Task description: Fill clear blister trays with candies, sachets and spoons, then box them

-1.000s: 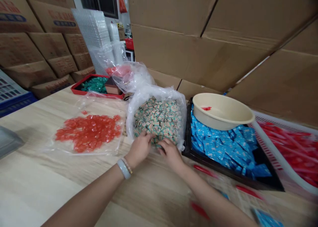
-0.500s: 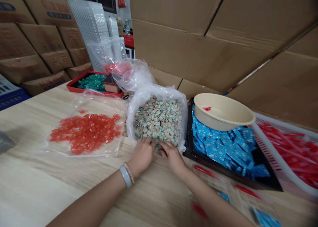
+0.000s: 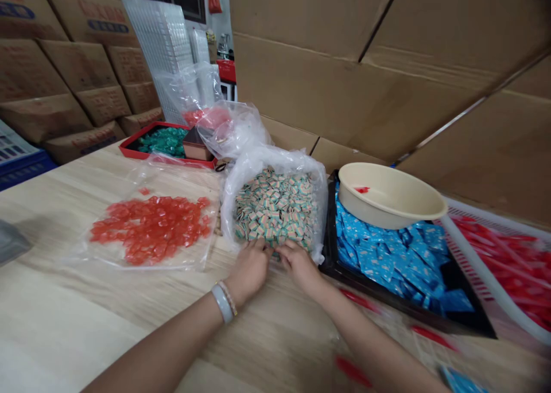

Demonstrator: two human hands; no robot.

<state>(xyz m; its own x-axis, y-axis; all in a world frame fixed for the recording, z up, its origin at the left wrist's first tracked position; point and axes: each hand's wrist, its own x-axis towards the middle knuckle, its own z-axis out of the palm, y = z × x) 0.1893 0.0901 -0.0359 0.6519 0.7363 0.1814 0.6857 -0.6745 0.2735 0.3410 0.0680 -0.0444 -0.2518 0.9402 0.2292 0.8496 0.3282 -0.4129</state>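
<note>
In the head view, small squares striped in green and peach [image 3: 275,203] fill a container lined with clear plastic [image 3: 319,209] at the middle of the table. Both hands are at its front edge, close together. My left hand [image 3: 252,267], with a pale bangle and a beaded bracelet on its wrist, has its fingers bent at the nearest squares. Beside it, my right hand [image 3: 299,267] is curled with thumb and fingers drawn together. Whatever lies in the fingertips of either hand is hidden or too small to make out.
Left lies a clear bag with red translucent pieces [image 3: 155,226]; behind it, a red tray [image 3: 129,150] with green pieces. Right stand a black tray [image 3: 329,249] of blue packets, a cream basin [image 3: 374,206] on top, and a white basket [image 3: 465,238] of red items.
Both hands stay at the container's front edge, with slight finger movement. A dark green bit between them shows less now. The whole view has shifted slightly.
</note>
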